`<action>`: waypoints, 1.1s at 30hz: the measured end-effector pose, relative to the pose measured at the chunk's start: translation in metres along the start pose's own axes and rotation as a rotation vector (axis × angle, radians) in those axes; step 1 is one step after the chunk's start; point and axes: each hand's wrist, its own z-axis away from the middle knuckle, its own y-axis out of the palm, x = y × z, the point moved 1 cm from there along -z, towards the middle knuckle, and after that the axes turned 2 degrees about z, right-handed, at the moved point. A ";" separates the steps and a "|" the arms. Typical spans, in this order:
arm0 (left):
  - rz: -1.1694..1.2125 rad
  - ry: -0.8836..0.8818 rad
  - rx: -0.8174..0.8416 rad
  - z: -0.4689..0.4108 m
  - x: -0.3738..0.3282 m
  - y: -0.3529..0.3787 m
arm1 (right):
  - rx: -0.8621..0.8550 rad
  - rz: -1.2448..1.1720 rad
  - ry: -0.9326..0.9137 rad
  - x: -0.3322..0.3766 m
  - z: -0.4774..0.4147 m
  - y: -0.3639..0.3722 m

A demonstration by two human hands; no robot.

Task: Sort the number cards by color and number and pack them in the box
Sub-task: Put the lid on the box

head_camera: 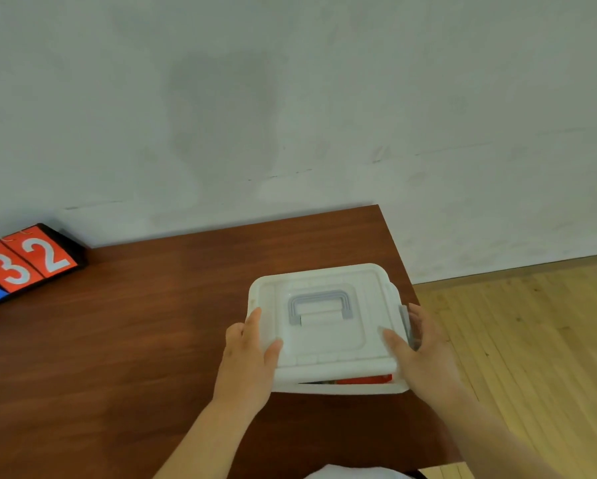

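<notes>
Gripping the lid point(328, 344), your left hand point(252, 354) and right hand point(419, 354) appear to close the box point(324, 388): cards point(362, 378) inside, front edge unseated.

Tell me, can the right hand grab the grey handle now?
Probably yes: the handle lies bare on the lid, close to the right hand, though that hand grips the lid's edge and must let go.

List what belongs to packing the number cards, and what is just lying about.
Job: box; lid with grey handle; red cards inside the box; left hand and right hand, both gripping the lid.
Lying about: scoreboard showing red 3 and 2, on the table, far left.
</notes>
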 end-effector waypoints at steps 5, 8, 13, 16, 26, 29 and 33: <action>-0.009 0.044 0.016 0.000 0.003 -0.001 | 0.013 -0.107 0.071 -0.012 0.003 -0.007; -0.003 0.060 -0.004 0.000 0.002 -0.003 | 0.045 -0.137 0.063 -0.014 0.002 -0.008; -0.036 0.089 -0.013 0.003 0.004 -0.006 | 0.022 -0.299 0.123 -0.019 -0.001 -0.006; -0.060 0.103 0.011 0.002 0.004 -0.010 | 0.001 -0.383 0.168 -0.022 -0.003 -0.005; -0.080 0.103 0.092 -0.005 0.009 -0.023 | 0.014 -0.590 0.241 -0.032 -0.009 -0.002; -0.088 0.110 0.095 -0.004 0.004 -0.024 | -0.017 -0.556 0.240 -0.031 -0.009 -0.003; -0.116 0.130 0.089 -0.003 0.000 -0.023 | -0.051 -0.560 0.235 -0.026 -0.007 -0.005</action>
